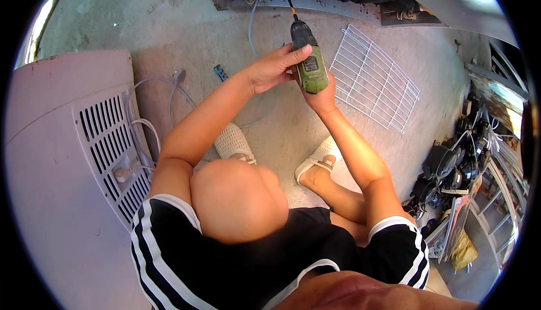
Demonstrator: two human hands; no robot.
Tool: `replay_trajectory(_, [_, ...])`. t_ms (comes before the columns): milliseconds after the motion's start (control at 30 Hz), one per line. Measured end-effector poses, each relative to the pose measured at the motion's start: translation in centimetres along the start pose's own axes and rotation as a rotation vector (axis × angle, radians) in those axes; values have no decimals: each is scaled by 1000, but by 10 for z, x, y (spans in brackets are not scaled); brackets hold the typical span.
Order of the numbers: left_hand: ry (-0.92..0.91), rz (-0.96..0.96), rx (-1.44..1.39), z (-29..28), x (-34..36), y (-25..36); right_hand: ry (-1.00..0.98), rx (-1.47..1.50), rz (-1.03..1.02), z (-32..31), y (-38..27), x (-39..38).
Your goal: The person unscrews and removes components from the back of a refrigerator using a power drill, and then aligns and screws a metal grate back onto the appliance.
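Left hand [270, 70], right hand [323, 97], 1 green drill [313, 72] (held by both), wire rack [373, 78]

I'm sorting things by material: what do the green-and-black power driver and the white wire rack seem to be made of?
Power driver: probably hard plastic, scuffed-looking, judging by its moulded green and black casing; the slim dark bit is likely metal.
White wire rack: likely metal with a smooth coating, judging by its thin, evenly white rods; paint or plastic, I can't tell.

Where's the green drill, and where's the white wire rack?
Green drill [311, 65]: head view, on its dark panel.
White wire rack [374, 77]: head view, on the wires near its middle.
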State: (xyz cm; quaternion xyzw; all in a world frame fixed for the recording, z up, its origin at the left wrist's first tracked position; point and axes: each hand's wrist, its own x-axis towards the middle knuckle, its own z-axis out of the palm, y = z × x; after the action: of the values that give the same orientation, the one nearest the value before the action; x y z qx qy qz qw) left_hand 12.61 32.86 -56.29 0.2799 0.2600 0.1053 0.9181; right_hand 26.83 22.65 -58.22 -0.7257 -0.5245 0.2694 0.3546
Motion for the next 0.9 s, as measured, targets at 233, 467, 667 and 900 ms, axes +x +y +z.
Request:
replay_trajectory(233, [156,38,-54,-21,-7,11,-137,-267,-166,-15,-3,38])
replay_trajectory(467, [230,78,-61,-45,9,1,-100,-370,-317,-11,1,62])
replay_trajectory(667, [192,104,-62,-56,14,10,-73,-393,-313,-10,-6,73])
replay_trajectory(900, [180,97,-63,-57,15,15,-69,-374,-288,-7,-6,74])
